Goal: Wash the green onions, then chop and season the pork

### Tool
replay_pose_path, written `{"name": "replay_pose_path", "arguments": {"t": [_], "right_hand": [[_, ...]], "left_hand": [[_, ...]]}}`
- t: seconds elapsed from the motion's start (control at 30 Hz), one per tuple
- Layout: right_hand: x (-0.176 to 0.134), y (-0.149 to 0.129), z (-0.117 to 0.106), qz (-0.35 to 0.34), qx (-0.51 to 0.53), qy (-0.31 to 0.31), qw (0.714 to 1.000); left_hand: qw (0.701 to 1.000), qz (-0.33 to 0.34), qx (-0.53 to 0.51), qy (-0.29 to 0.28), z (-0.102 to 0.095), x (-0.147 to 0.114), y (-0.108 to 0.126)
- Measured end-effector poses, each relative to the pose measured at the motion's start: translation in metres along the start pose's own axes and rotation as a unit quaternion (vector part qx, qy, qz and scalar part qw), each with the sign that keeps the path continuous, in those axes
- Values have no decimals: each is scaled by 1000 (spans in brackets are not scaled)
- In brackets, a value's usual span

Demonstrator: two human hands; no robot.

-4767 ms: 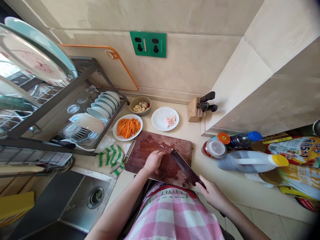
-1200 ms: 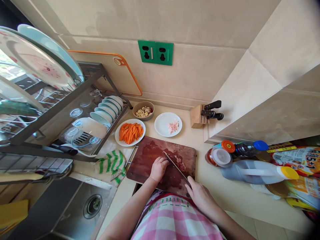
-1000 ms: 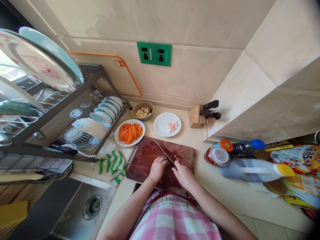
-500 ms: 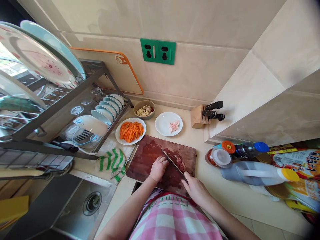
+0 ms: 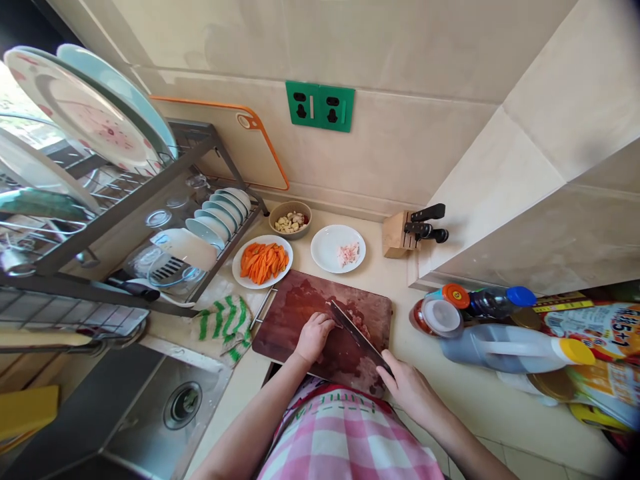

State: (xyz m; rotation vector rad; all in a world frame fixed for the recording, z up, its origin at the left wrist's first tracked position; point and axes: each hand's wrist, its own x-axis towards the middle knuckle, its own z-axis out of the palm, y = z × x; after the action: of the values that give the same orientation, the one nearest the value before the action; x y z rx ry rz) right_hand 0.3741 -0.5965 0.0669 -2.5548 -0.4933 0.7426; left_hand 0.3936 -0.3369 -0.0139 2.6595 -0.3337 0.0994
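Observation:
A dark brown cutting board (image 5: 285, 320) lies at the counter's front edge. My right hand (image 5: 406, 381) is closed around the handle of a kitchen knife (image 5: 363, 339), whose blade slants up and left over the board. My left hand (image 5: 315, 335) rests on the board left of the blade, fingers curled and pressed down close to it. A bit of pink meat shows at those fingertips; most of what they hold is hidden. Chopped raw meat (image 5: 361, 321) lies just beyond the blade, partly covered by it.
Behind the board stand a plate of sliced carrots (image 5: 265, 262), a bowl of garlic (image 5: 290, 220) and a white plate (image 5: 327, 250) with pale chopped bits. A knife block (image 5: 395, 235) and bottles (image 5: 505, 347) are right; a dish rack (image 5: 195, 157), striped cloth (image 5: 225, 323) and sink (image 5: 150, 413) left.
My right hand has shifted right with the knife, and more of the blade's flat side shows. My left hand stays near the same spot on the board.

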Motion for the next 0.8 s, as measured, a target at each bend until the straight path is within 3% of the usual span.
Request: {"name": "replay_pose_path", "arguments": {"t": [0.1, 0.37, 0.5, 0.67, 0.8], "right_hand": [[5, -7, 0, -14, -25, -10, 1000], [74, -59, 8, -35, -62, 29, 997], [53, -39, 4, -29, -23, 4, 999], [13, -8, -3, -28, -14, 0, 1000], [23, -21, 2, -29, -43, -17, 999]], "left_hand": [[1000, 2, 3, -3, 2, 1, 1], [1000, 18, 5, -2, -1, -4, 1], [1000, 3, 8, 15, -2, -8, 0], [1000, 3, 8, -5, 2, -5, -1], [1000, 6, 6, 8, 4, -4, -2]]}}
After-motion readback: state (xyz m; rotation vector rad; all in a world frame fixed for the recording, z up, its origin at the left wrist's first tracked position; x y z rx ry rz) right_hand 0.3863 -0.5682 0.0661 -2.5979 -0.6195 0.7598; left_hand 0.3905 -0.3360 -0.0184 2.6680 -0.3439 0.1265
